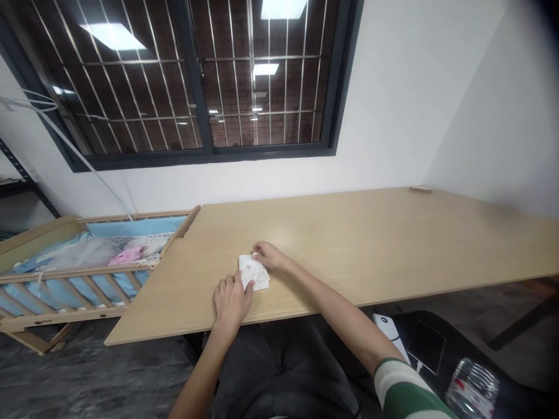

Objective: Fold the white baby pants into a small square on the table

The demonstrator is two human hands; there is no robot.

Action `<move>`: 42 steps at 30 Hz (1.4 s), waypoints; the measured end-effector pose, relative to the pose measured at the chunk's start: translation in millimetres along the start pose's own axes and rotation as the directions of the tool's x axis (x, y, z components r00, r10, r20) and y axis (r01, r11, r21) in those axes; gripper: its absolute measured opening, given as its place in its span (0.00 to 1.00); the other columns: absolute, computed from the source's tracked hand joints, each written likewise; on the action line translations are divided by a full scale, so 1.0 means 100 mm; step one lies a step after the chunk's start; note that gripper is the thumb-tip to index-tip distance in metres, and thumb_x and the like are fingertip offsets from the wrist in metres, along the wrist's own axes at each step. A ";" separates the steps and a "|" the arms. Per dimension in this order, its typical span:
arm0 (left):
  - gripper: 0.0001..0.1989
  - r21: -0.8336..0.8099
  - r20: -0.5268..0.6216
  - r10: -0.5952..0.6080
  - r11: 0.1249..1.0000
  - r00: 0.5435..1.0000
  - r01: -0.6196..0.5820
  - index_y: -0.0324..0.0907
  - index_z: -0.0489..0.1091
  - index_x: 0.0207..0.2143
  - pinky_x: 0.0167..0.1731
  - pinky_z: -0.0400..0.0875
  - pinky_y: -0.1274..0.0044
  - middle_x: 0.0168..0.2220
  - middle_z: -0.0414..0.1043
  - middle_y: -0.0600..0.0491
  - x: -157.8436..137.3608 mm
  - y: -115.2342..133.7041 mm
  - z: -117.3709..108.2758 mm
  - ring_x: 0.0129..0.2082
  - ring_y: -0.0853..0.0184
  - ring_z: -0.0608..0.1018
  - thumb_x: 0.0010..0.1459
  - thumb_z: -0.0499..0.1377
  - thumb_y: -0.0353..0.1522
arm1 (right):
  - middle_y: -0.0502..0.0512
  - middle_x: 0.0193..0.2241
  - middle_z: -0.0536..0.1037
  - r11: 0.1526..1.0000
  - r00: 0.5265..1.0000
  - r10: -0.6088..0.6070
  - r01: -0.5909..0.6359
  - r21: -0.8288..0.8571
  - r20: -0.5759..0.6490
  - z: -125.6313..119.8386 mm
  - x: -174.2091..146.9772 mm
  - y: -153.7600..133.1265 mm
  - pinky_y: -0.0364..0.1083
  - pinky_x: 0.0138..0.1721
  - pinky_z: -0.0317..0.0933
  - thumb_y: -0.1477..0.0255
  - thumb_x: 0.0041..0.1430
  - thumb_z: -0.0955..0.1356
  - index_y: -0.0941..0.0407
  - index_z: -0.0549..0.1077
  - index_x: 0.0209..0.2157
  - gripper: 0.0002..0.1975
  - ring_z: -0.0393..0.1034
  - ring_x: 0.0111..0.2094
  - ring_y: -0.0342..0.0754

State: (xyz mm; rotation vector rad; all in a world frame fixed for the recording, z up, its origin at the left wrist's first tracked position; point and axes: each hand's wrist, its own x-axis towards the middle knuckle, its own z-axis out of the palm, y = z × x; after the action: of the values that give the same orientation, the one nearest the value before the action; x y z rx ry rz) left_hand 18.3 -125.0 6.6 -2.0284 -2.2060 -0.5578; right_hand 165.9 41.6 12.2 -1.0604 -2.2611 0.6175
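Note:
A small folded white piece, soft like cloth or paper with faint grey marks, lies on the light wooden table near its front edge. My left hand is at its near left side, thumb and forefinger closed on that edge and the other fingers bent against the tabletop. At the far right corner, my right hand pinches the white piece between curled fingers. Part of its edge is hidden under the fingertips. Whether it is cloth or paper I cannot tell.
Left of the table stands a wooden cot with blue lining and bedding. A barred window is in the wall behind. A small flat object lies at the table's back edge. Below right are a plastic bottle and a dark phone-like slab.

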 end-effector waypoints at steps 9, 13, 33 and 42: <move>0.30 -0.006 -0.126 0.184 0.983 0.975 -0.186 0.35 0.66 0.62 0.55 0.65 0.57 0.62 0.65 0.32 -0.42 0.27 0.29 0.62 0.42 0.67 0.69 0.46 0.46 | 0.56 0.68 0.61 0.894 0.842 -0.421 0.448 -0.003 0.337 0.00 -0.43 -0.77 0.54 0.70 0.45 0.58 0.73 0.59 0.51 0.65 0.66 0.25 0.51 0.70 0.53; 0.30 -0.035 -0.111 0.198 0.979 0.974 -0.203 0.35 0.67 0.63 0.57 0.63 0.54 0.61 0.67 0.33 -0.45 0.30 0.31 0.62 0.40 0.66 0.68 0.50 0.44 | 0.56 0.69 0.59 0.884 0.767 -0.426 0.465 0.042 0.479 0.12 -0.61 -0.76 0.53 0.70 0.42 0.58 0.75 0.56 0.52 0.61 0.69 0.27 0.48 0.71 0.50; 0.28 -0.100 -0.149 0.196 0.972 0.969 -0.212 0.40 0.65 0.65 0.59 0.63 0.54 0.66 0.61 0.36 -0.43 0.20 0.33 0.67 0.42 0.62 0.68 0.50 0.45 | 0.52 0.72 0.50 0.972 0.901 -0.214 0.234 -0.006 0.378 0.07 -0.17 -0.03 0.58 0.71 0.32 0.55 0.71 0.62 0.45 0.60 0.68 0.28 0.37 0.73 0.51; 0.22 -0.085 0.056 -0.079 0.993 0.995 0.084 0.39 0.73 0.40 0.46 0.69 0.66 0.42 0.79 0.40 0.13 -0.22 0.03 0.46 0.51 0.80 0.69 0.47 0.46 | 0.66 0.63 0.66 0.998 0.987 -0.030 0.039 0.053 -0.156 0.24 -0.28 0.09 0.56 0.64 0.52 0.64 0.71 0.61 0.57 0.64 0.65 0.25 0.57 0.65 0.55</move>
State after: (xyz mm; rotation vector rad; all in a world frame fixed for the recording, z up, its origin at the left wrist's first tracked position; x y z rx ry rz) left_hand -3.8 -113.2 3.7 -2.0242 -2.3438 -0.6258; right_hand 169.7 20.6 -19.0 -1.0043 -2.1110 0.5603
